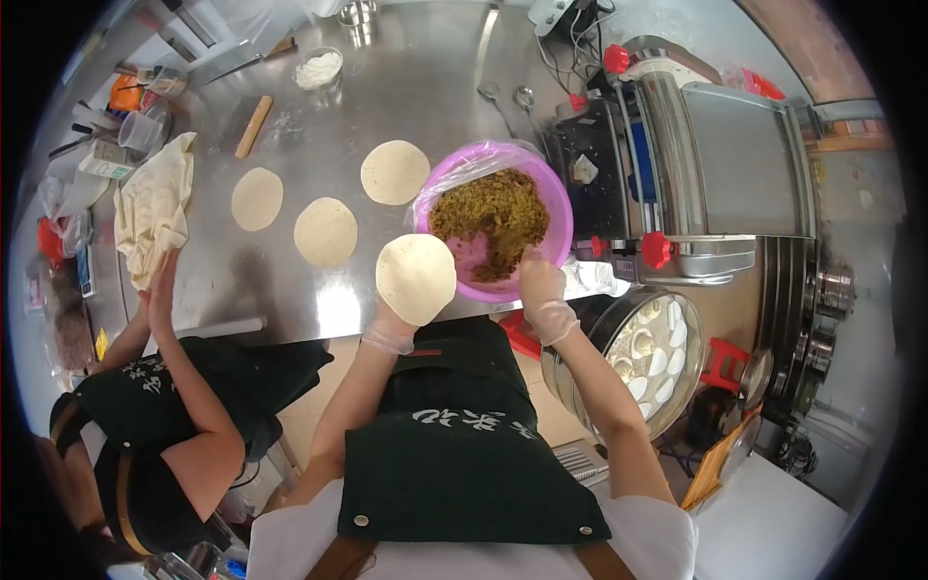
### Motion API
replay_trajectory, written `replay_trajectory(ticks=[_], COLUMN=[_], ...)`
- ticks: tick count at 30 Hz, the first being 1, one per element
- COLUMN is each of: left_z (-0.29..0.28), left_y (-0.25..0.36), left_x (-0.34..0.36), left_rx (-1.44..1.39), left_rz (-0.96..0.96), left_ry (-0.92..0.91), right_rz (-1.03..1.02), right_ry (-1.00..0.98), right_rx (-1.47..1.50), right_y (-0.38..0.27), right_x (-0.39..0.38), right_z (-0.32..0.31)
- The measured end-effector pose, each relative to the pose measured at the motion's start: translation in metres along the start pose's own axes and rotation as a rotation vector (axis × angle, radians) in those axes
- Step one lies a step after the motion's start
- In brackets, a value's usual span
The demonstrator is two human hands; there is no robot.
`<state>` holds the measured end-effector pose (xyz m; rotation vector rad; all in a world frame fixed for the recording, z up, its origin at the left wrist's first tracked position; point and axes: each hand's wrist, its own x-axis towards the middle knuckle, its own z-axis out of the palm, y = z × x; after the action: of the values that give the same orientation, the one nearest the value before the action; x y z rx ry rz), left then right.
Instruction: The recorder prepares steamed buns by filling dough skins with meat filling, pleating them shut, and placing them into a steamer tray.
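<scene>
A flat, pale dough round (pixel 416 279) lies across my left hand (pixel 389 324), which is mostly hidden beneath it and wears a clear plastic glove. Just to its right is a pink bowl (pixel 562 208) with crumbly brown-green filling (pixel 493 208) inside and plastic wrap over its far rim. My gloved right hand (pixel 543 282) is at the bowl's near right rim, its fingers curled toward the filling. Whatever those fingers grip is hidden. Three more dough rounds lie on the steel table: one (pixel 395 173) beside the bowl, another (pixel 326 233) farther left, and a smaller one (pixel 257 199) beyond.
At left, a co-worker's hands (pixel 162 290) are beside a cream cloth (pixel 158 205). A dough scraper (pixel 253 127) and a bowl of white powder (pixel 319 70) lie farther back. A roller machine (pixel 667 155) stands right, above a round steamer tray (pixel 692 384) holding white pieces.
</scene>
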<state>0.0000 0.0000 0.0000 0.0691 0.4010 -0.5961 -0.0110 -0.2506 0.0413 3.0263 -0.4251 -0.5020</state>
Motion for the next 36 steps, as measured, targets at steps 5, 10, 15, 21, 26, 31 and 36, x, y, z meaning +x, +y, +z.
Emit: replay_trajectory(ticks=[5,10,15,21,26,31,36], left_z=[-0.001,-0.005,-0.007,0.003,0.018,0.021,0.022], left_y=[0.000,-0.004,-0.019,-0.011,-0.004,-0.006,-0.010], left_x=[-0.007,-0.011,-0.001,-0.004,-0.015,-0.012,-0.011], left_rx=[0.016,-0.042,0.058,0.081,0.072,-0.013,0.032], left_rz=[0.013,-0.013,-0.044,-0.028,0.075,0.177,0.199], left_ry=[0.062,-0.041,-0.068,0.020,-0.098,-0.124,-0.158], right_rz=[-0.099,-0.165,-0.272,-0.439,-0.310,-0.456,-0.497], right_ry=[0.063,-0.060,-0.209,-0.031,0.117,0.161,0.235], right_rx=[0.050,0.186,0.281,0.233,0.025,0.040,0.220], right_y=[0.025,0.052,0.056,-0.019,-0.003,-0.004,-0.024], right_x=[0.007,0.047,0.066,0.008,0.023,0.021,0.013], right_z=[-0.028,-0.005,0.032,0.008,-0.023,0.001,-0.015])
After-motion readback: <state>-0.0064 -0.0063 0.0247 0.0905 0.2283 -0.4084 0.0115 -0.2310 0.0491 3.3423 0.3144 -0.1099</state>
